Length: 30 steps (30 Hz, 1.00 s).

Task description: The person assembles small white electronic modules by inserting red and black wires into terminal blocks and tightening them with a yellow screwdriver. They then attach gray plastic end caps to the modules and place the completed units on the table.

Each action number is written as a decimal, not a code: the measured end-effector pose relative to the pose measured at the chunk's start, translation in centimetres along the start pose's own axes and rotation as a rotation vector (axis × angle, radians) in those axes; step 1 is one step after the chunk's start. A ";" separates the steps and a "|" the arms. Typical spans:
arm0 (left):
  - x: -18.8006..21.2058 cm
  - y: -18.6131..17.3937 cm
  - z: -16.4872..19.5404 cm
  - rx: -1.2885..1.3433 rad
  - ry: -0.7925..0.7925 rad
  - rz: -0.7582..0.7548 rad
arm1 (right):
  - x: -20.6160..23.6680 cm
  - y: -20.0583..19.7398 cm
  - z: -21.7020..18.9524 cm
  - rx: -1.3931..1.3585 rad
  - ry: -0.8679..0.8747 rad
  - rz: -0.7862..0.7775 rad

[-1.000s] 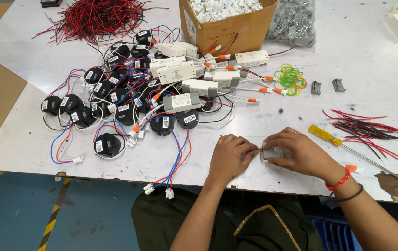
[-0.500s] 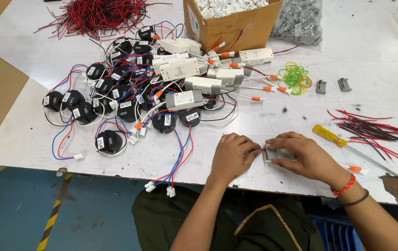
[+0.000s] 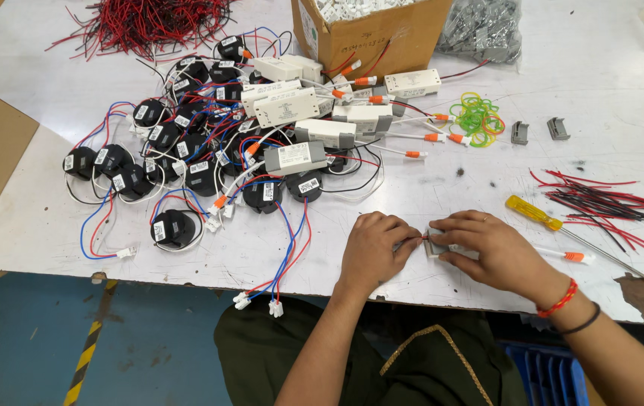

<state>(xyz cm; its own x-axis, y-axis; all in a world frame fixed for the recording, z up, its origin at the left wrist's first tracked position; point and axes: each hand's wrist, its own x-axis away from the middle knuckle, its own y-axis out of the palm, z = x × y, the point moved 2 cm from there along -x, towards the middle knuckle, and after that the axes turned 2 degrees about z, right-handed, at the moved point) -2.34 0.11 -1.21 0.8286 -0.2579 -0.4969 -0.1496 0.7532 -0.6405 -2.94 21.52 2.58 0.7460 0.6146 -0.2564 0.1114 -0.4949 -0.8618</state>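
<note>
Left hand (image 3: 373, 252) pinching thin red wire (image 3: 415, 238) at edge of small white driver case (image 3: 438, 244). Right hand (image 3: 491, 246) clamped over case, fingers pressed together, pinning it to white table (image 3: 412, 180). Yellow-handled screwdriver (image 3: 536, 213) just right of grip; black round modules (image 3: 186, 165) well left.

Setting: small electronics assembly workshop, hand work at a bench; worn white worktable (image 3: 533, 68) with chipped edge; many identical black round modules (image 3: 172, 228) with red and blue leads heaped together; white rectangular driver boxes (image 3: 285, 106) alongside; bundle of cut red and black wires (image 3: 149, 19); cardboard carton (image 3: 371, 34) of parts; yellow-handled screwdriver (image 3: 534, 213); painted blue floor (image 3: 51, 331) with hazard stripe.
</note>
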 end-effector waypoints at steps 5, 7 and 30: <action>-0.1 0.2 -0.3 0.018 -0.042 -0.032 | -1.3 -4.1 -0.6 -0.917 0.006 0.362; 0.0 0.3 -0.3 0.028 -0.049 -0.036 | -1.9 -3.9 -1.0 -1.289 -0.124 0.616; 0.0 -0.2 -0.5 0.072 0.004 -0.040 | -7.8 7.1 2.4 -1.496 0.288 0.348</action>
<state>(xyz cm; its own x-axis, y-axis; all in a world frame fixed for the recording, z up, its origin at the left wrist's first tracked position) -2.54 -0.30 -1.38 0.8309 -0.2906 -0.4744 -0.0778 0.7837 -0.6163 -9.53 14.72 -2.58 0.9493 0.2969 -0.1033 0.3098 -0.8282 0.4671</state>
